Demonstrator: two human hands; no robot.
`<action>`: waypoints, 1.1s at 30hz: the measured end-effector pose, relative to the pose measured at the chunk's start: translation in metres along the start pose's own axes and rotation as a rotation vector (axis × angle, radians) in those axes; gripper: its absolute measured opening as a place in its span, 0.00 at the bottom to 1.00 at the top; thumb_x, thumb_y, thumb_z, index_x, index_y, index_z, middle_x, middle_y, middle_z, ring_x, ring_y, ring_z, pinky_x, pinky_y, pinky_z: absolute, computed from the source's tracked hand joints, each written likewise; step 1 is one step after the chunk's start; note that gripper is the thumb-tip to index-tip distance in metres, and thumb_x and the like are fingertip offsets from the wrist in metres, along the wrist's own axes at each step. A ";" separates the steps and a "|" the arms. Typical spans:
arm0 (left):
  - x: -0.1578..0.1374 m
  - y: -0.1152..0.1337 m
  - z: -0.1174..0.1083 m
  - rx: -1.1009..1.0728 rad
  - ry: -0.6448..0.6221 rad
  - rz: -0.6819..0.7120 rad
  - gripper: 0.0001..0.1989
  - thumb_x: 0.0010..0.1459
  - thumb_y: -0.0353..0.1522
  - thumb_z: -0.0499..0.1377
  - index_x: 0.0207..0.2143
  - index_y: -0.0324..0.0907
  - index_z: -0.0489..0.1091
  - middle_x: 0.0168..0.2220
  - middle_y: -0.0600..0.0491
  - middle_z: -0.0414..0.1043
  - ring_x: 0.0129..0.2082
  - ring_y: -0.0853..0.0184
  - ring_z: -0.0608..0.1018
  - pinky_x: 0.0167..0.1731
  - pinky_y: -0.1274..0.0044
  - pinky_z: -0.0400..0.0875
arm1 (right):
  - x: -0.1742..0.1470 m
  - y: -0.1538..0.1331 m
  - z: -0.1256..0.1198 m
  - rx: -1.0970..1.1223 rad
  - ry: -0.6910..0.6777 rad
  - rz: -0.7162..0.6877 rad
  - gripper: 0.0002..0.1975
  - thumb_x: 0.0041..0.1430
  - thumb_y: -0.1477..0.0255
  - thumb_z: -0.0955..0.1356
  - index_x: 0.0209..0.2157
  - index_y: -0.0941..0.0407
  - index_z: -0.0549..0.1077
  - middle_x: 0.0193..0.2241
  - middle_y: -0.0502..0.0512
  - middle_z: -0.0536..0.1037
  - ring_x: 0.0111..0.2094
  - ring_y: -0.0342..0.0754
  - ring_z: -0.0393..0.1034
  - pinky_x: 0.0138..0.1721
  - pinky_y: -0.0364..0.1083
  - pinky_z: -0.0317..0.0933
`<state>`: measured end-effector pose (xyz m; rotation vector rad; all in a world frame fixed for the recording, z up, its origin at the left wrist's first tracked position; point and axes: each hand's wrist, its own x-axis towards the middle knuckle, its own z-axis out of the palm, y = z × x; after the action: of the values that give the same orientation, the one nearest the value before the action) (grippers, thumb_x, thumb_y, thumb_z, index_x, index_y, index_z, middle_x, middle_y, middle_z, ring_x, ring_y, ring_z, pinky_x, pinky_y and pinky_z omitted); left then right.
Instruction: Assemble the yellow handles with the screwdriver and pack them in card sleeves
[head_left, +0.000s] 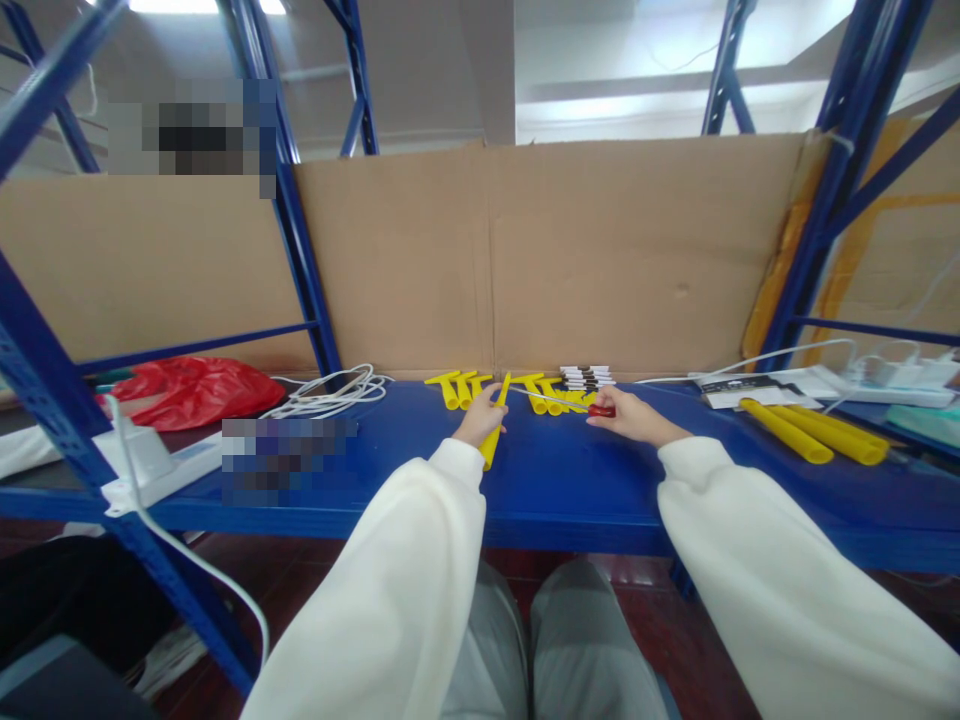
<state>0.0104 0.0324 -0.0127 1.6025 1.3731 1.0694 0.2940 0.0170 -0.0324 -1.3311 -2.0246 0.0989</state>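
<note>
My left hand [478,416] is closed around a yellow T-shaped plastic piece [490,449], its tube end pointing down toward me. My right hand [624,414] grips the red handle of a screwdriver [602,410]. The thin metal shaft runs left from the handle, its tip close to the yellow piece; I cannot tell whether they touch. Behind my left hand lie several like yellow pieces [450,392], and more yellow pieces [541,398] lie between my hands. A stack of small white-and-black items [587,377] sits beyond the screwdriver.
A blue shelf top [420,490] carries everything, with a cardboard panel [600,250] along its back. Coiled white cable [337,392], a red plastic bag [199,390] and a power strip [169,478] lie left. Yellow tubes [814,432] and a white strip with plugs [885,382] lie right.
</note>
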 end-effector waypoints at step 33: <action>0.000 0.002 0.002 -0.033 0.024 -0.015 0.30 0.56 0.22 0.59 0.62 0.42 0.66 0.33 0.52 0.69 0.21 0.70 0.76 0.21 0.81 0.71 | 0.002 0.003 0.001 0.024 0.001 0.030 0.12 0.50 0.62 0.73 0.29 0.53 0.68 0.28 0.53 0.79 0.30 0.50 0.73 0.34 0.48 0.67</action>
<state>0.0130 0.0316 -0.0114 1.5579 1.3743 1.1004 0.2956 0.0201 -0.0336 -1.3470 -1.9969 0.1357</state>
